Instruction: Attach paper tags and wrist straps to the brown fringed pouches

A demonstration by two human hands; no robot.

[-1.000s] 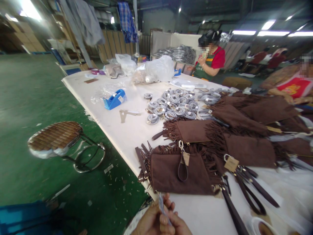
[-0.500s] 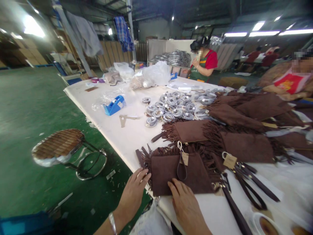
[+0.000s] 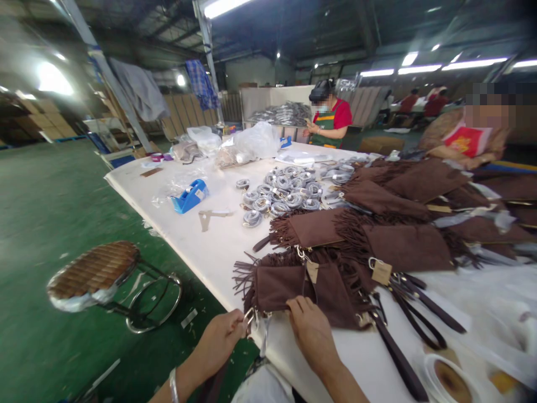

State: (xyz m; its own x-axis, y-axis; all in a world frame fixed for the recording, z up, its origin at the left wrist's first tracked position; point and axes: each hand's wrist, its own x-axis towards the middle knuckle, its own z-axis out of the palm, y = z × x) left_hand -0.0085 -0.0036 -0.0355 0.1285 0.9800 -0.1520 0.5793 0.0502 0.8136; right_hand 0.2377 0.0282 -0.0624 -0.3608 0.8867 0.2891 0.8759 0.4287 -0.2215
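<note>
A dark brown fringed pouch [image 3: 281, 285] lies at the near table edge, its front edge lifted slightly. My left hand [image 3: 222, 338] is closed in a pinch at the pouch's near left corner, on a metal clasp [image 3: 249, 318]; a dark strap [image 3: 215, 380] hangs below this hand. My right hand [image 3: 311, 327] grips the pouch's front edge, fingers curled over it and thumb hidden. A paper tag [image 3: 312, 272] and a wrist loop lie across the pouch. More brown fringed pouches [image 3: 406, 243] are spread behind and to the right.
Coiled grey straps [image 3: 283, 187] are heaped mid-table beside a blue tape dispenser [image 3: 189, 196] and a flat caliper-like tool [image 3: 210, 218]. A tape roll [image 3: 447, 378] sits at the near right. A stool [image 3: 94, 271] stands left. Two people are beyond the table.
My left hand has moved from lying on the pouch's left side to pinching the clasp at its corner. My right hand has curled over the front edge, which has risen.
</note>
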